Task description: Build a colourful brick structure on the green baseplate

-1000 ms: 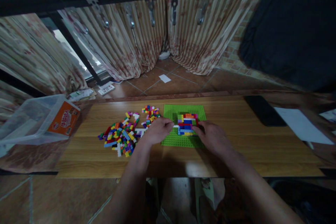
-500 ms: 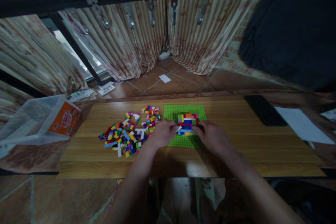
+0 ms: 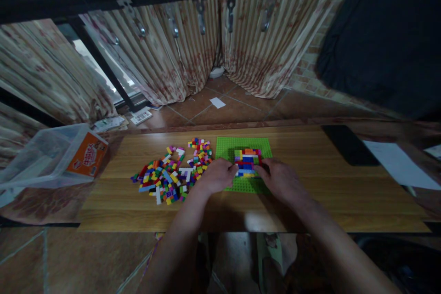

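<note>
A multicoloured block of toy building bricks (image 3: 247,160) stands on a green studded baseplate (image 3: 225,143). At its left edge, my left hand (image 3: 219,175) is closed, thumb and finger pinching a small white brick (image 3: 237,172) against the build; the fingers hide most of that brick. On the right side, my right hand (image 3: 280,178) grips the edge of the build, its thumb at the near right part and the fingers curled beyond it. Left of the baseplate, loose bricks (image 3: 161,177) of many colours lie in a spread pile.
The wooden table (image 3: 320,197) carries a dark flat slab (image 3: 349,144) at the right, with a white sheet (image 3: 401,163) beyond it. A clear plastic bin (image 3: 44,158) with an orange label stands off the left end. Curtains (image 3: 182,55) hang behind.
My left hand has brought the white brick down against the left edge of the build, where it was tilted and more visible before. My right hand stays nearly in place.
</note>
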Demonstrator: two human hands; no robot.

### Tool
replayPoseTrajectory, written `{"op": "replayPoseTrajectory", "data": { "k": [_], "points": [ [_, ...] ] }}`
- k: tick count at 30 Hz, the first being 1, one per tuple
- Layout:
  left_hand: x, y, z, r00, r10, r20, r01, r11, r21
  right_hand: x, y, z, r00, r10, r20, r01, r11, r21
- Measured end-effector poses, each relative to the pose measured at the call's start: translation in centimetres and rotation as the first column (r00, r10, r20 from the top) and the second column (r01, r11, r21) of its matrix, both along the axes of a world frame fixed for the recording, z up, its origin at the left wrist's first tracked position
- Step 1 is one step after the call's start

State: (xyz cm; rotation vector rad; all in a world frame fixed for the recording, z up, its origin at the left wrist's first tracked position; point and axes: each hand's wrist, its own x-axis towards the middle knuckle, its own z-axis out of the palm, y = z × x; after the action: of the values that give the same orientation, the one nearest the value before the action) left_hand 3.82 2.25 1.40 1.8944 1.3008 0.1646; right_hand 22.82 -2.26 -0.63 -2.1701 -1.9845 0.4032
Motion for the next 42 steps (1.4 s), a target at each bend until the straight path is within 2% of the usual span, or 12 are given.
{"op": "replayPoseTrajectory", "data": {
  "k": [8,13,20,29,42],
  "points": [
    [-0.2,0.5,-0.8,0.997,-0.01,0.073,0.0,0.991,0.131,0.0,0.0,0.0,1.0,0.009,0.002,-0.009,1.0,0.008],
    [-0.3,1.0,-1.7,0.984,0.024,0.175,-0.047,0.99,0.133,-0.1,-0.1,0.1,1.0,0.0,-0.004,0.0,1.0,0.006],
    [-0.1,1.1,-2.5,0.965,0.099,0.244,-0.121,0.99,0.074,-0.3,-0.1,0.4,1.0,-0.01,0.015,0.01,1.0,-0.01],
    [-0.2,0.8,-3.2,0.925,0.208,0.316,-0.182,0.977,-0.111,-0.2,-0.1,-0.1,1.0,-0.007,0.008,0.007,1.0,0.019],
    [0.8,0.2,-2.8,0.89,0.367,0.27,-0.322,0.926,-0.197,-0.7,-0.2,0.0,0.999,-0.004,0.039,0.004,1.0,0.013]
  ]
}}
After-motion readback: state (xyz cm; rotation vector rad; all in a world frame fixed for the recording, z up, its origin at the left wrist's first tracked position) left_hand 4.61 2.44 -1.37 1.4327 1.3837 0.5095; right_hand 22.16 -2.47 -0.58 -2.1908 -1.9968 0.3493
